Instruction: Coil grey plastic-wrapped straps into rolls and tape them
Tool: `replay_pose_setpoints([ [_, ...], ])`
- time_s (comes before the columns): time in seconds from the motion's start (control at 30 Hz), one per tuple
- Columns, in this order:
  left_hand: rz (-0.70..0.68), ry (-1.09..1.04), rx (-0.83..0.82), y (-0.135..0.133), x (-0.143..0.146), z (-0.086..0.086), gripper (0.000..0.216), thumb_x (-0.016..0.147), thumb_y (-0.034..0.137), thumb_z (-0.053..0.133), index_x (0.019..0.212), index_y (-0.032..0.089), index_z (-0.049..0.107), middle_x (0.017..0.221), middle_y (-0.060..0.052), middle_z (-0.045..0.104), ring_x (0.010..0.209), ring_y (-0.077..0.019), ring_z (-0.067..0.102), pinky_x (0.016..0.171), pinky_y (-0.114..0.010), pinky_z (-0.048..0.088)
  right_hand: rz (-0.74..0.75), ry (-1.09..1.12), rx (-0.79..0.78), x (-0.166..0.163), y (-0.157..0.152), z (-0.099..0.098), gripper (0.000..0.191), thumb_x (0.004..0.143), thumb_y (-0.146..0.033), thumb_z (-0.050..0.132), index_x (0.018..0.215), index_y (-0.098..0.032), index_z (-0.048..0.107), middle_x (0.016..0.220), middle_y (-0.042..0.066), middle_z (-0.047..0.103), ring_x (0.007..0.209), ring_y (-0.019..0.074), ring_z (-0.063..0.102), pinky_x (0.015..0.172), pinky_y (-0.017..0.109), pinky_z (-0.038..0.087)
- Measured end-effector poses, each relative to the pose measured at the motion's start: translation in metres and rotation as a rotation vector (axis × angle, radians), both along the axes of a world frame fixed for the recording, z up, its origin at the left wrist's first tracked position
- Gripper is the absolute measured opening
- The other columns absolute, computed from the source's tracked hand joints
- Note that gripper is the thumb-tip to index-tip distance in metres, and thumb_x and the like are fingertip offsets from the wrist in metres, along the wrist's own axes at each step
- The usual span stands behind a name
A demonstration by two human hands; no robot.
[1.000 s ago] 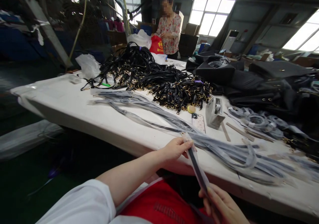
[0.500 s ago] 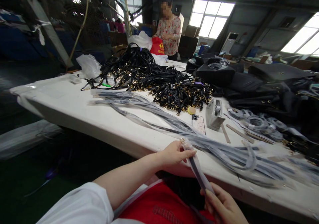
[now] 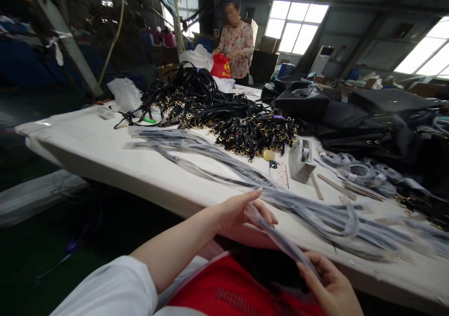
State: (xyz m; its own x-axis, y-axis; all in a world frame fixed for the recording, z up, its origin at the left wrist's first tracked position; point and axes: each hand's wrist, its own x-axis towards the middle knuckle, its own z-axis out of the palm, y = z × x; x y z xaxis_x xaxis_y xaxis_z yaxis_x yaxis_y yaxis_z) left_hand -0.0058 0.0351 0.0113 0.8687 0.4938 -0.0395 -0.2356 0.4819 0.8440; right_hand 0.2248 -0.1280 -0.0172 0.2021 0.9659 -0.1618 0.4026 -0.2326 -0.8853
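A black strap in a clear plastic sleeve (image 3: 277, 235) runs slantwise between my two hands, just off the table's near edge. My right hand (image 3: 328, 278) pinches it between thumb and fingers at the lower end. At the upper end, the sleeve's tip lies against the palm and fingers of my left hand (image 3: 247, 213), whose thumb is raised away from it. The metal buckle is out of sight. Close beyond my hands, more sleeved straps (image 3: 305, 208) lie in a long bundle along the table.
On the white table (image 3: 115, 161) a heap of black straps with gold buckles (image 3: 210, 105) sits further back. A phone (image 3: 279, 173), a tape dispenser (image 3: 300, 161) and coiled sleeved straps (image 3: 358, 168) lie to the right, near black bags (image 3: 322, 105). Across the table stands another person (image 3: 238, 44).
My left thumb has lifted off the strap, and the buckle that showed at its end no longer shows. My right hand has shifted slightly right with the strap.
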Motion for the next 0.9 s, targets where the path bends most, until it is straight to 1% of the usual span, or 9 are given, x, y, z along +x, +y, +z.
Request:
replay_pose_setpoints([
  [0.07,-0.06,0.053,-0.064,0.0,0.0,-0.004,0.059,0.081,0.066,0.056,0.081,0.009,0.072,0.091,-0.011,0.071,0.083,-0.0185,0.064,0.083,-0.03,0.047,-0.03,-0.118,0.057,0.002,-0.003,0.004,0.04,0.078,-0.058,0.065,0.09,-0.02,0.071,0.083,0.004,0.07,0.077,0.0204,0.064,0.062,0.021,0.051],
  [0.13,-0.187,0.112,-0.106,0.0,0.001,-0.009,0.05,0.079,0.06,0.063,0.091,0.013,0.07,0.084,-0.009,0.071,0.075,-0.0183,0.065,0.076,-0.031,0.049,-0.062,-0.19,0.108,0.001,-0.006,0.007,0.04,0.077,-0.058,0.065,0.091,-0.021,0.071,0.087,0.004,0.073,0.082,0.0215,0.067,0.065,0.02,0.053],
  [0.27,-0.518,0.23,0.027,0.0,0.001,-0.017,0.058,0.081,0.07,0.055,0.092,0.014,0.067,0.071,-0.007,0.068,0.057,-0.0178,0.062,0.053,-0.027,0.045,-0.115,-0.236,0.169,0.002,-0.009,0.013,0.04,0.074,-0.058,0.068,0.089,-0.021,0.072,0.085,0.002,0.075,0.078,0.0201,0.07,0.065,0.017,0.055],
  [0.33,-0.569,0.291,0.079,0.001,-0.001,-0.018,0.064,0.08,0.076,0.05,0.091,0.014,0.067,0.064,-0.005,0.065,0.051,-0.0168,0.059,0.048,-0.026,0.043,-0.143,-0.255,0.185,0.004,-0.011,0.013,0.041,0.074,-0.059,0.068,0.091,-0.022,0.072,0.087,0.002,0.075,0.079,0.0195,0.071,0.068,0.017,0.055],
  [0.43,-0.483,0.323,0.088,0.001,-0.005,-0.018,0.065,0.077,0.075,0.055,0.087,0.012,0.067,0.055,-0.001,0.059,0.042,-0.0122,0.049,0.042,-0.023,0.037,-0.205,-0.355,0.214,0.006,-0.013,0.011,0.04,0.076,-0.059,0.065,0.092,-0.024,0.071,0.086,0.0,0.074,0.08,0.0184,0.07,0.067,0.016,0.054],
  [0.57,-0.353,0.214,0.044,-0.001,-0.008,-0.016,0.048,0.074,0.059,0.071,0.074,0.012,0.062,0.051,0.003,0.053,0.04,-0.0064,0.04,0.04,-0.021,0.024,-0.292,-0.549,0.346,0.006,-0.015,0.01,0.03,0.077,-0.054,0.062,0.082,-0.024,0.066,0.077,0.0,0.071,0.07,0.0174,0.068,0.06,0.02,0.051],
  [0.7,-0.324,0.107,-0.04,-0.003,-0.006,-0.014,0.042,0.072,0.048,0.079,0.084,0.012,0.064,0.057,0.003,0.058,0.043,-0.0051,0.046,0.045,-0.019,0.031,-0.26,-0.575,0.505,0.009,-0.013,0.008,0.02,0.079,-0.041,0.06,0.07,-0.025,0.051,0.088,0.003,0.073,0.075,0.0191,0.068,0.066,0.022,0.052],
  [0.8,-0.334,0.113,-0.066,-0.005,-0.005,-0.012,0.045,0.069,0.045,0.082,0.095,0.012,0.065,0.061,0.002,0.063,0.046,-0.0078,0.053,0.048,-0.019,0.039,-0.177,-0.575,0.501,0.016,-0.012,0.004,0.023,0.079,-0.042,0.061,0.07,-0.025,0.048,0.088,0.002,0.074,0.075,0.0189,0.069,0.065,0.022,0.052],
  [0.9,-0.361,0.104,-0.054,-0.007,-0.005,-0.009,0.045,0.068,0.041,0.083,0.098,0.013,0.065,0.064,0.0,0.065,0.051,-0.01,0.057,0.053,-0.021,0.045,-0.168,-0.556,0.445,0.02,-0.013,0.001,0.025,0.079,-0.044,0.063,0.07,-0.025,0.049,0.09,0.002,0.074,0.077,0.0184,0.069,0.067,0.021,0.052],
])
